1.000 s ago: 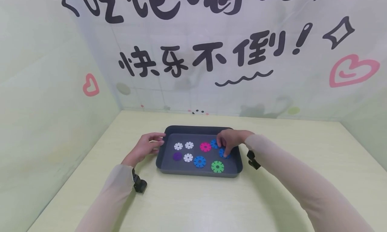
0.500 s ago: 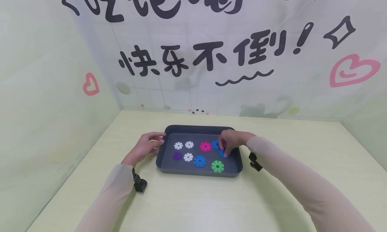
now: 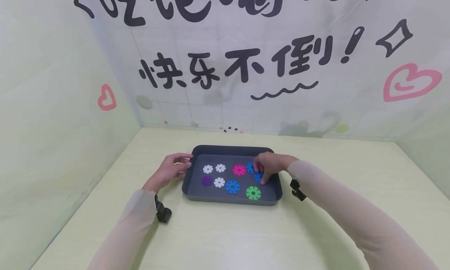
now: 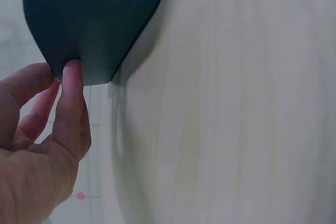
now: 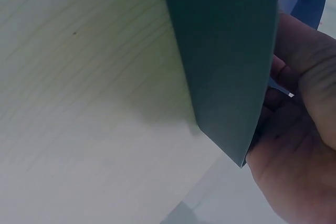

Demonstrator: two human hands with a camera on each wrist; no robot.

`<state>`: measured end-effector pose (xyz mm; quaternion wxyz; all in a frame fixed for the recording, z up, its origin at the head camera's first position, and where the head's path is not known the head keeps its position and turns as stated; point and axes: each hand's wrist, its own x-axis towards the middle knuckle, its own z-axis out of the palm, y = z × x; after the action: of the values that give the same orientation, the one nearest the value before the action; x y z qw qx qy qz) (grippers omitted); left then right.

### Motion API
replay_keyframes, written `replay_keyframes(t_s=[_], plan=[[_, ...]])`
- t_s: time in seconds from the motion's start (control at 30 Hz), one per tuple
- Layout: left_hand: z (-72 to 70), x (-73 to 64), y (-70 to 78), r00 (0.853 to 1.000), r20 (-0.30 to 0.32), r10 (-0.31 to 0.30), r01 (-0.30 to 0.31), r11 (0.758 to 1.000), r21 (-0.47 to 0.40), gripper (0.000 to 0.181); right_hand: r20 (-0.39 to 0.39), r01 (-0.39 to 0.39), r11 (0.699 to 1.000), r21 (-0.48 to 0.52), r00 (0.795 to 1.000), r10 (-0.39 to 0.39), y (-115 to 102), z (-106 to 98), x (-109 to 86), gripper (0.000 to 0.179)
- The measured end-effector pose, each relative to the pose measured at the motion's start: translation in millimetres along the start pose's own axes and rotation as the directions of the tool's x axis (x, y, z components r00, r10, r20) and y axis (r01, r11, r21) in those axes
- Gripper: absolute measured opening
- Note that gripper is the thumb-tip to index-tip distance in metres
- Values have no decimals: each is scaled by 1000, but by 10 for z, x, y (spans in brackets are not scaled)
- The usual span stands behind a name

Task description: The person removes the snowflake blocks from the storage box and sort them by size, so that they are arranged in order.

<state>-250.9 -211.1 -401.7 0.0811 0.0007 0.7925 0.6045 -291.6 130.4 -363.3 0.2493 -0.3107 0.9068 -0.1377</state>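
Note:
A dark grey rectangular tray lies on the table. My left hand holds its left end; in the left wrist view, the fingers pinch the tray wall at the rim. Over the tray's right end, my right hand pinches a blue notched disc between thumb and fingers, partly covering it. Just behind is another blue disc, with a pink disc to its left. In the right wrist view the tray's outer wall hides the fingertips.
Also in the tray are a green disc, a larger blue disc, a purple disc and three white discs, one of them near the purple. A lettered wall covering stands behind the pale table.
The blue disc under my right hand has shifted slightly left, and the blue disc behind it slightly right. My right hand has moved a little right; the left keeps its place on the tray.

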Motion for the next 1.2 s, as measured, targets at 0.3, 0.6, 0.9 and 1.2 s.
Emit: replay_keyframes(t_s=[0.3,0.6,0.9,1.2], plan=[[-1,-13,13,1000,-3,-2,2,1000,10,37,1,-20,1000,8,1000,20,-32,-5,-31,32],[10,-15,6,1000,-1,-1,1,1000,6,38,2,-17,999,34,1000,17,-20,0,-38,34],[1,-21,-6,1000,-8,1,-1,1000,7,38,-70,103,986,132,993,-95,14,-51,-69,20],[1,-31,-8,1000,-5,13,-12,1000,21,38,-271,142,963,230,959,-76,170,-161,-355,19]])
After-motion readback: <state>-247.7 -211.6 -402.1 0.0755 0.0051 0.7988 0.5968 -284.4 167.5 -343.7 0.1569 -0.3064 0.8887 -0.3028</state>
